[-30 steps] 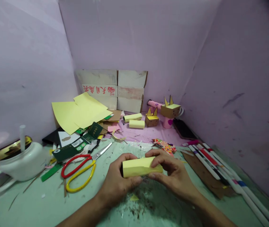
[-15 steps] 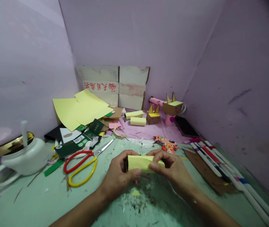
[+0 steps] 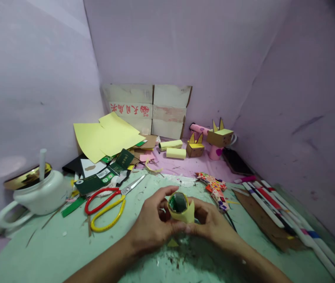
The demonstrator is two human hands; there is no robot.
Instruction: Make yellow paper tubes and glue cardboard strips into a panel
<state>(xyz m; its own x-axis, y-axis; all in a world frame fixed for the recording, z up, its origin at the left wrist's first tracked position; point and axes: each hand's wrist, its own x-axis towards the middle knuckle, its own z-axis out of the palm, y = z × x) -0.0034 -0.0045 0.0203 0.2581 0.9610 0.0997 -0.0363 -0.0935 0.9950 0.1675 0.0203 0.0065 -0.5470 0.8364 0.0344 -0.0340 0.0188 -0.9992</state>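
Between my two hands is a short paper tube [image 3: 182, 215], yellow outside and dark green inside, its open end tipped up toward me. My left hand [image 3: 155, 218] curls round its left side, thumb along the front. From the right, my right hand [image 3: 207, 222] grips it, and a yellow paper flap stands out from the tube there. Both thumbs nearly meet below the rim. A small yellow paper scrap [image 3: 172, 243] lies on the table just under the hands. Scissors [image 3: 108, 208] with one red and one yellow handle rest open to the left.
At left stands a white cup [image 3: 42, 194]; yellow paper sheets [image 3: 111, 135] and scraps lie behind. Two yellow tubes [image 3: 175, 153] and cardboard boxes with pointed ears [image 3: 195, 149] sit at the back. Right are a phone [image 3: 237, 162], patterned fabric [image 3: 213, 184] and several markers [image 3: 267, 204].
The paper tube has turned from lying sideways to showing its open end toward me. My hands have shifted round it, and the whole view has moved slightly.
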